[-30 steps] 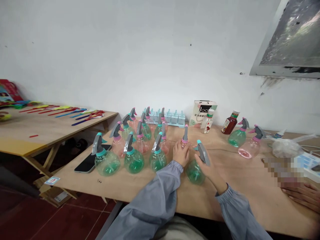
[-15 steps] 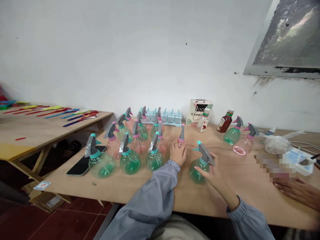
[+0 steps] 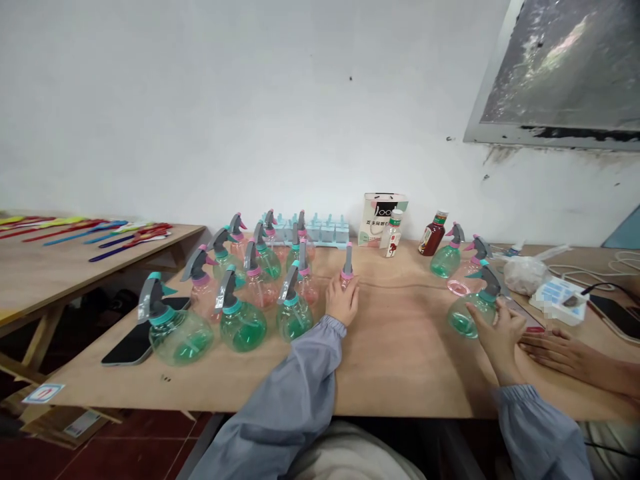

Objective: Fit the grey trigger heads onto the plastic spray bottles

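Fingers of my left hand [image 3: 343,300] wrap round a pink-necked spray bottle [image 3: 347,267], mostly hidden behind the hand. On the right, my right hand [image 3: 500,330] is at a green spray bottle [image 3: 463,315] with a teal collar, thumb against its side and fingers behind the grey trigger head. That bottle stands in front of a pink one [image 3: 461,275] and another green one [image 3: 445,261]. Left of my left hand, several green and pink spray bottles [image 3: 243,327] stand upright in rows.
Behind are a blue rack [image 3: 327,232], a paper box [image 3: 371,223], a white bottle [image 3: 391,235] and a brown bottle [image 3: 433,235]. A phone [image 3: 127,343] lies left. Another person's hands [image 3: 565,353] rest right, near a power strip [image 3: 560,300]. Coloured strips [image 3: 90,230] lie on the left table.
My right hand has moved right with the green spray bottle, to beside the pink and green ones. My left hand stays at its pink-necked bottle. The view has shifted a little to the right.
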### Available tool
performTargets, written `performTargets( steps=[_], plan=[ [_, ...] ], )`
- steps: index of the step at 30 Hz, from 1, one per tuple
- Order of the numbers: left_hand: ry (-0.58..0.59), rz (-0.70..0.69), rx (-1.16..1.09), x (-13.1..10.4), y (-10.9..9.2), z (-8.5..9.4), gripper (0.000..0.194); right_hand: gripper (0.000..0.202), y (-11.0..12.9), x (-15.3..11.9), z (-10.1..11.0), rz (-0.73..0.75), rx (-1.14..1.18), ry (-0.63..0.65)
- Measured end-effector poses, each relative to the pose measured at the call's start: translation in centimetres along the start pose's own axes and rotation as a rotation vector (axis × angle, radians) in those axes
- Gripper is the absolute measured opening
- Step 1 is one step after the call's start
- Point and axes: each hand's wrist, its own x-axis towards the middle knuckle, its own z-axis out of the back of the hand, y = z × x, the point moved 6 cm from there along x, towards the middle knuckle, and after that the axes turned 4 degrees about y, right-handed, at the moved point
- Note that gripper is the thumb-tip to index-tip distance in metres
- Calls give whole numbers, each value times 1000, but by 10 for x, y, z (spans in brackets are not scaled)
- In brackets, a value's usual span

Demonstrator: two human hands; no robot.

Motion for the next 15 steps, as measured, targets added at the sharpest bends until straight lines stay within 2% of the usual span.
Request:
performTargets(
  steps=[4, 9, 12, 15],
  plan=[
    [2, -5, -8, 0, 0, 0, 41, 103, -8, 15, -13, -98, 4, -91],
    [-30, -15, -22, 0, 1, 2, 41, 97, -9, 25, -32, -78, 98, -205],
    [-39, -22, -28, 0, 1, 1, 40, 87, -15, 25, -39, -62, 117, -218],
    [-34, -21, -21, 0, 1, 1, 40, 88, -22, 19, -41, -105, 113, -206]
  ],
)
